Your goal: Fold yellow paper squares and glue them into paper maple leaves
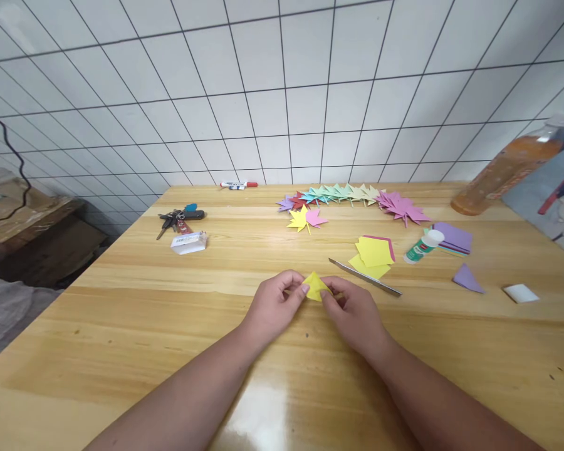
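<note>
Between my two hands is a small folded piece of yellow paper (315, 287), its pointed corner facing away from me. My left hand (276, 302) pinches its left corner between thumb and fingers. On the opposite corner, my right hand (355, 311) grips the paper the same way. Just beyond my right hand lies a thin metal blade-like strip (365, 277), slanting across the table. Several yellow paper squares (375, 252) with a dark pink one beneath sit behind that strip. A green and white glue stick (423, 246) lies to their right.
Colourful paper leaves (343, 195) line the back of the table, with a yellow leaf (299, 218) in front. Keys (178, 219), a small white box (188, 242) and markers (239, 185) are leftward. Rightward are a purple paper stack (452, 238), a purple triangle (467, 279), an eraser-like white block (521, 293) and a bottle (507, 166).
</note>
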`<state>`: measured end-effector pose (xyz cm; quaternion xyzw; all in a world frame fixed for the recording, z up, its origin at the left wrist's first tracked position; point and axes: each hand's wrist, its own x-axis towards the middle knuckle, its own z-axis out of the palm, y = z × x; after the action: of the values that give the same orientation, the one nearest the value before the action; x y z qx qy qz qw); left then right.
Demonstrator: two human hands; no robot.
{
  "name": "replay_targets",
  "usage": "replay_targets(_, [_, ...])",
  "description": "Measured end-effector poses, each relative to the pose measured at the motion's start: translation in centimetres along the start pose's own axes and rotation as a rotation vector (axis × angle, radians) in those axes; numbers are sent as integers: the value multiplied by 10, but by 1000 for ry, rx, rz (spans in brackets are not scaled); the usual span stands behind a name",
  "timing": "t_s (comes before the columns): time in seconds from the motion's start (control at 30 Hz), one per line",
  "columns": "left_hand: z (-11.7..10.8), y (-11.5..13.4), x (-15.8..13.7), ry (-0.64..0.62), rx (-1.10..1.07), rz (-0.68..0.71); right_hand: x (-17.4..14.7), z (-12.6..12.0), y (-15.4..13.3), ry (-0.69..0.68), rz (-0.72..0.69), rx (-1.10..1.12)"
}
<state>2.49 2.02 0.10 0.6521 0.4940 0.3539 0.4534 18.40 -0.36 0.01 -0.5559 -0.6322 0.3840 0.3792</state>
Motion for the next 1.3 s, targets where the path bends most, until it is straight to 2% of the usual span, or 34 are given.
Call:
replay_targets(0.17, [1, 0, 2, -5, -177, -115, -1, -1, -2, 41, 56, 117])
replay_targets(0.37, [-1, 3, 7, 46, -363, -160, -2, -1, 2, 61, -129, -1])
replay_targets(0.6, [-2, 2, 7, 37, -390, -170, 0, 0, 6, 81, -233, -44])
replay_targets(0.8, [-4, 5, 6, 13, -453, -232, 0, -1, 4, 97, -218, -30])
replay_targets(1.2, [-2, 3, 7, -43, -433, -214, -1, -3, -1, 166, -265, 8])
replay_targets(1.3, [-1, 3, 6, -46, -422, -217, -2, -2, -1, 194, -238, 4])
